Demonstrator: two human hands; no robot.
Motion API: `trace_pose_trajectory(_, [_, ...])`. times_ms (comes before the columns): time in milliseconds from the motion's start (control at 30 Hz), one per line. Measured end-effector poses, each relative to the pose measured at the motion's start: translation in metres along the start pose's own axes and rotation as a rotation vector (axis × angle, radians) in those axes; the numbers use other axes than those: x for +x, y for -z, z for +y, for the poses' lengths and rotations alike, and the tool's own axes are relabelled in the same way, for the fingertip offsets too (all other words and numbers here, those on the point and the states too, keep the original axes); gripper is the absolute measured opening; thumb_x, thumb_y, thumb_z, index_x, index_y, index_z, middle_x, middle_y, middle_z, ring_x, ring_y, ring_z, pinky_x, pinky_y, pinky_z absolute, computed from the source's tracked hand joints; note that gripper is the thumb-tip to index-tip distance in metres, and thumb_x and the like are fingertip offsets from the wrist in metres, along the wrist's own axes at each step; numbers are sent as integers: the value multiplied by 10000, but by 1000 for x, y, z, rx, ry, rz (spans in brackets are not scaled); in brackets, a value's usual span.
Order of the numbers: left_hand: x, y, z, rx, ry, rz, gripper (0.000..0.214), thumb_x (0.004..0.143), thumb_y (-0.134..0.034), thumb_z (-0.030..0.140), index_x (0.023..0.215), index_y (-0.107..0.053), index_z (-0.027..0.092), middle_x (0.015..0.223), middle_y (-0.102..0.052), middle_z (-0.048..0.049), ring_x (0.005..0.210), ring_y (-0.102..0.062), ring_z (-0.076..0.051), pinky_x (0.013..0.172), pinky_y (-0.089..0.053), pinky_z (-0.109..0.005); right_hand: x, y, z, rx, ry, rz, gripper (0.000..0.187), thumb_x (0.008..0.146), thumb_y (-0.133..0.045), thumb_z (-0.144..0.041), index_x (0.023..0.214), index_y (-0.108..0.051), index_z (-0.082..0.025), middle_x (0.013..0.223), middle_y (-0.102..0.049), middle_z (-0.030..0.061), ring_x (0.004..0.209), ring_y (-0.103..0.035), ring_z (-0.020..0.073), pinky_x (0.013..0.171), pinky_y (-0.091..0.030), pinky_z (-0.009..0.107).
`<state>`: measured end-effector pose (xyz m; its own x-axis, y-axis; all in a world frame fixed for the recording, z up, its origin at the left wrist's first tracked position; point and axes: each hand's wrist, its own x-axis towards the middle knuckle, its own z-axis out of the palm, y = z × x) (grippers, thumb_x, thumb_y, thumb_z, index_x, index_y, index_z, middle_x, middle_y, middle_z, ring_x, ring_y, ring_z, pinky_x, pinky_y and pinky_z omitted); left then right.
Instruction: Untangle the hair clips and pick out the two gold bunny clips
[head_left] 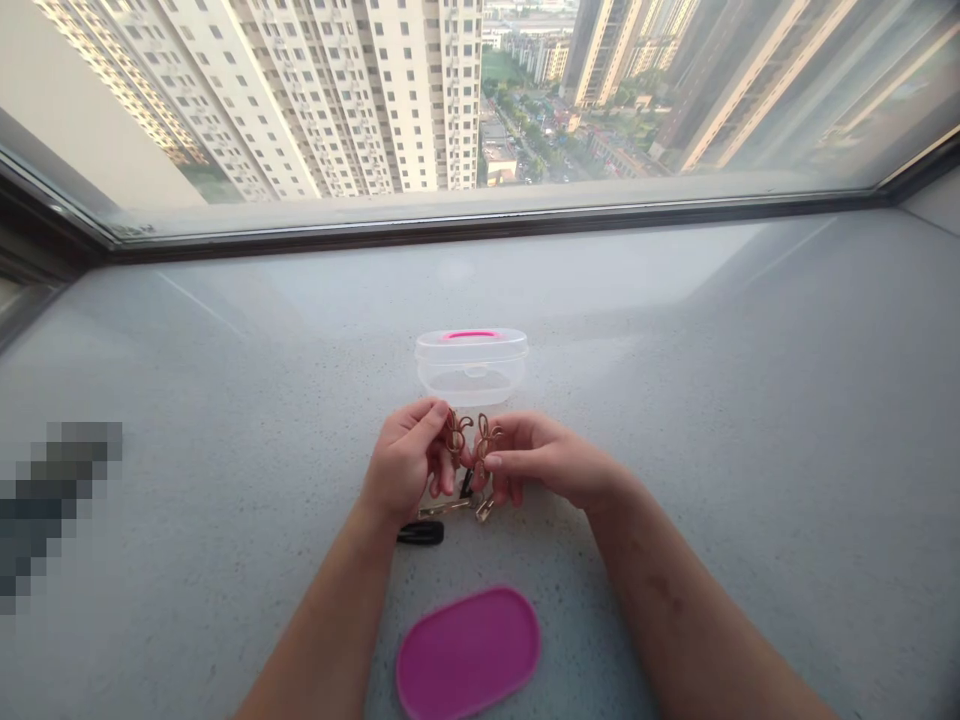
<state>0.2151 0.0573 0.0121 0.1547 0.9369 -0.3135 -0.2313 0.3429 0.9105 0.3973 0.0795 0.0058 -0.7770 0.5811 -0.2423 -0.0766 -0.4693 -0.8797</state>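
My left hand (409, 455) is closed on a gold wire hair clip (459, 432) with curled loops, thumb on top. Close beside it, my right hand (544, 458) pinches a similar looped gold wire hair clip (484, 440). I cannot tell whether the two wire shapes are joined. Under my hands lie a slim gold hair clip (448, 508), a small gold clip (484, 511) and a black snap hair clip (424, 533), partly hidden by my left wrist. Something small and black shows between my fingers.
A clear plastic box (472, 372) with a pink handle stands just beyond my hands. Nearer me lies a magenta oval lid or tray (469, 655). All rest on a speckled grey sill (225, 420) below a large window. A dark pixelated shape (52, 510) is at left.
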Motion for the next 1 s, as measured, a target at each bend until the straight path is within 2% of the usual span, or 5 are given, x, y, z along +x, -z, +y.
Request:
trace_pose_trajectory(167, [-4, -10, -3, 52, -146, 185, 309, 839, -509, 429, 651, -545, 186, 427, -561, 22, 237, -341, -42, 240, -184, -164, 2, -5, 2, 3, 34, -10, 195, 813, -640, -303, 894, -606, -128, 824, -678, 66, 589, -636, 102, 466, -458, 158])
trace_pose_trajectory(300, [-6, -15, -2, 55, -214, 283, 272, 828, -528, 417, 666, -570, 202, 408, -526, 40, 265, -383, -64, 247, -230, -175, 10, -6, 4, 2, 68, -38, 246, 791, -666, -303, 949, -616, -122, 818, -680, 65, 573, -620, 93, 477, -475, 167])
trace_pose_trajectory(467, [-4, -14, -1, 102, -310, 366, 272, 830, -524, 407, 651, -579, 210, 401, -508, 43, 288, -406, -74, 266, -249, -185, 19, -6, 5, 27, 106, -15, 271, 722, -731, -292, 904, -625, -121, 797, -683, 54, 552, -602, 86, 473, -475, 170])
trace_pose_trajectory(767, [-2, -12, -3, 76, -434, 357, 284, 854, -488, 392, 642, -530, 207, 421, -516, 48, 276, -376, -63, 263, -240, -181, 24, -3, 12, 25, 174, 16, 253, 684, -760, -261, 847, -632, -117, 742, -675, 33, 489, -536, 62, 433, -403, 159])
trace_pose_trajectory(1000, [-2, -9, -1, 57, -401, 262, 240, 842, -482, 351, 664, -521, 194, 462, -547, 43, 264, -395, -59, 252, -239, -184, 24, -2, 10, 50, 173, 0, 242, 705, -744, -260, 870, -645, -112, 750, -667, 42, 521, -540, 69, 473, -416, 170])
